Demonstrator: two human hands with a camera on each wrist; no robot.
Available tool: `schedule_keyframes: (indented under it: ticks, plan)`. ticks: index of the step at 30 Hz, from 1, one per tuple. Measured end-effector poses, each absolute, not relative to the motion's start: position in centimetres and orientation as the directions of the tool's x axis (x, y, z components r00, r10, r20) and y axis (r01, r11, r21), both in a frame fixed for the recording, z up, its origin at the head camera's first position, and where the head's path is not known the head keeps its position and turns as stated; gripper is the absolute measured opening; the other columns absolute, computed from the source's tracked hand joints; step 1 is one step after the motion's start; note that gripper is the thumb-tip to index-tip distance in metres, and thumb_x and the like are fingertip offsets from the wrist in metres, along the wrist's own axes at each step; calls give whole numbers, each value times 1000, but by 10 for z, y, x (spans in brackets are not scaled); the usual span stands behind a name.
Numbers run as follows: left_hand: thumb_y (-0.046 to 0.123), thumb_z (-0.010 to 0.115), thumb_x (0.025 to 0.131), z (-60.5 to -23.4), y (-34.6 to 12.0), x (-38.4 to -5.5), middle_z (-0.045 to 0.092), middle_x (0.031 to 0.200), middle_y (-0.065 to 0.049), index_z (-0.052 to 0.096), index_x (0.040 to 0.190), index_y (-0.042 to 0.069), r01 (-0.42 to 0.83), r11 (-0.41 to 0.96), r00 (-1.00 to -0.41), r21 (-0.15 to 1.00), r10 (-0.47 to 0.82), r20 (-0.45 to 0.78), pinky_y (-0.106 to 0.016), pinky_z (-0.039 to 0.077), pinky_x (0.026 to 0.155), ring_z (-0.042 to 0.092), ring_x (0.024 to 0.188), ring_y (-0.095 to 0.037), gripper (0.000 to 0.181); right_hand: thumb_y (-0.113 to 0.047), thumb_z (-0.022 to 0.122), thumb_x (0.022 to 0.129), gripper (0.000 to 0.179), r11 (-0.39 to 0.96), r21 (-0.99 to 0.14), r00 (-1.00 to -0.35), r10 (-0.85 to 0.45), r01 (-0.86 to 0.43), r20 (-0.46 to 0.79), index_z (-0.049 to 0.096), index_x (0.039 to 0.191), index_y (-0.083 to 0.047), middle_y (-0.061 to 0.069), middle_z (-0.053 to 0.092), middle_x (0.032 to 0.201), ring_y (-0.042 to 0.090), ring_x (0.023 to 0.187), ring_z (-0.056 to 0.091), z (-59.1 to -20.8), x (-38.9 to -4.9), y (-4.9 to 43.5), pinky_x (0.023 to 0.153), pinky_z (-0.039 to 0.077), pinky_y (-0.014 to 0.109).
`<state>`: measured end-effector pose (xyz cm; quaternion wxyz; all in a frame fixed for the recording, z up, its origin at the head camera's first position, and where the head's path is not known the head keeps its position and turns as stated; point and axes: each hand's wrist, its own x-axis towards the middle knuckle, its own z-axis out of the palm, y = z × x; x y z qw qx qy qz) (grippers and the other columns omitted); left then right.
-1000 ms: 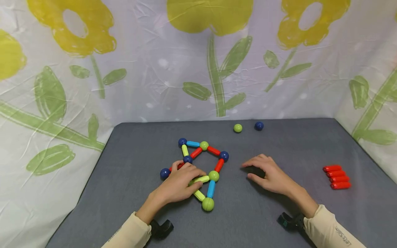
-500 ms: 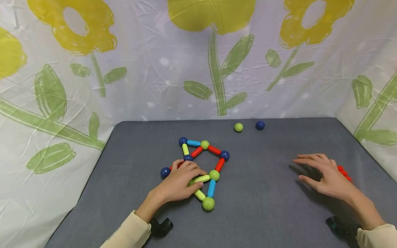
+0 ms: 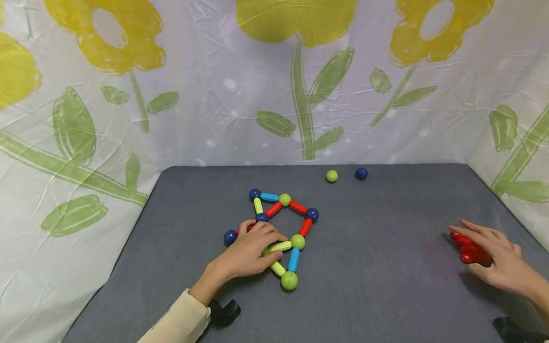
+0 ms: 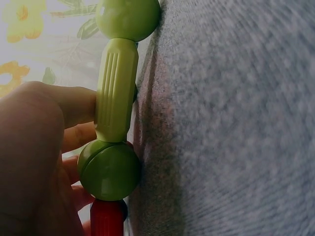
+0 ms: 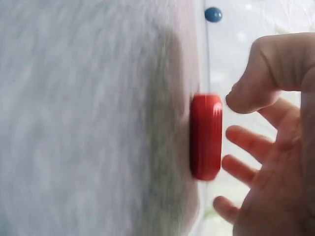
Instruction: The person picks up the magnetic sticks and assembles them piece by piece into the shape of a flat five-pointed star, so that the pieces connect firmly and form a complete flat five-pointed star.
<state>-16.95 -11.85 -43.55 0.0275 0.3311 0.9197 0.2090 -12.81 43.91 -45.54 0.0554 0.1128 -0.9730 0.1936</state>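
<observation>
My left hand (image 3: 246, 250) lies over a flat magnetic ball-and-rod frame (image 3: 306, 227) left of the table's middle, thumb and index finger astride a lime rod (image 3: 280, 246). In the left wrist view the thumb meets a lime rod (image 4: 115, 93) above a green ball (image 4: 109, 169), fingers bent behind. Part of the frame is hidden under the palm. At the right, my right hand (image 3: 499, 259) hovers over several red rods (image 3: 472, 258), fingers spread and partly covering them. A red rod (image 5: 205, 137) shows just off the fingertips in the right wrist view.
A loose green ball (image 3: 331, 176) and a dark blue ball (image 3: 361, 173) sit at the far edge of the grey table (image 3: 386, 286). Behind it hangs a flower-print cloth (image 3: 206, 95), which also borders the left and right sides.
My right hand has moved right across the table, from beside the frame to over the red rods. The left hand stays in place on the frame.
</observation>
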Motion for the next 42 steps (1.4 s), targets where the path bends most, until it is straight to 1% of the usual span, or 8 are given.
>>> schedule_keyframes:
  ticks: [4, 9, 16, 19, 23, 25, 32, 42]
  plan:
    - [35, 63, 99, -435, -118, -170, 66, 120, 12, 68, 128, 29, 602, 690, -777, 403, 622, 95, -57, 17, 117, 51, 127, -13, 29, 4, 72, 65, 98, 903, -353, -968, -201, -244, 154, 36, 156, -9, 37, 28, 155, 68, 122, 25, -461, -125, 452, 82, 16, 78]
    - [35, 63, 99, -435, -118, -170, 66, 120, 11, 68, 127, 29, 600, 686, -777, 411, 622, 96, -57, 17, 117, 51, 127, -14, 29, 6, 76, 59, 92, 905, -309, -947, -231, -293, 221, 46, 146, 0, 35, 44, 137, 54, 113, 38, -464, -128, 460, 87, 23, 65]
    - [34, 63, 99, -435, -118, -169, 66, 120, 11, 69, 126, 28, 602, 693, -780, 396, 617, 104, -58, 18, 116, 52, 126, -15, 28, 3, 77, 67, 78, 889, -398, -973, -192, -226, 124, 50, 140, 1, 32, 46, 131, 50, 115, 40, -459, -138, 448, 85, 32, 68]
    - [34, 63, 99, -435, -117, -169, 66, 120, 11, 69, 126, 28, 599, 698, -783, 393, 614, 102, -58, 18, 116, 52, 126, -14, 27, 0, 80, 68, 77, 877, -406, -966, -215, -257, 146, 53, 140, -4, 25, 50, 132, 32, 119, 42, -458, -144, 440, 88, 36, 54]
    - [34, 62, 100, -434, -117, -168, 66, 120, 12, 69, 126, 29, 596, 698, -784, 396, 613, 100, -57, 18, 117, 52, 125, -14, 27, 2, 83, 67, 78, 827, -434, -932, -287, -358, 222, 58, 139, -12, 14, 54, 132, -4, 118, 34, -457, -156, 424, 87, 30, 29]
    - [34, 63, 99, -435, -117, -168, 66, 119, 12, 69, 125, 29, 602, 694, -780, 395, 616, 109, -58, 19, 116, 52, 124, -14, 27, 2, 82, 68, 77, 801, -455, -920, -314, -389, 234, 58, 139, -13, 10, 54, 132, -9, 118, 32, -456, -162, 411, 86, 29, 25]
    - [35, 63, 99, -435, -119, -168, 66, 120, 12, 69, 125, 30, 592, 696, -785, 405, 612, 97, -56, 17, 117, 52, 125, -13, 27, 2, 77, 76, 69, 714, -551, -901, -370, -432, 227, 57, 141, -10, 15, 53, 138, 28, 119, 42, -454, -194, 350, 90, 32, 39]
    - [35, 63, 99, -437, -119, -170, 65, 119, 13, 68, 125, 30, 590, 695, -786, 410, 611, 96, -55, 17, 116, 51, 125, -12, 27, -5, 77, 85, 62, 647, -622, -890, -402, -442, 214, 57, 143, -11, 14, 52, 145, 30, 120, 47, -463, -232, 291, 92, 36, 42]
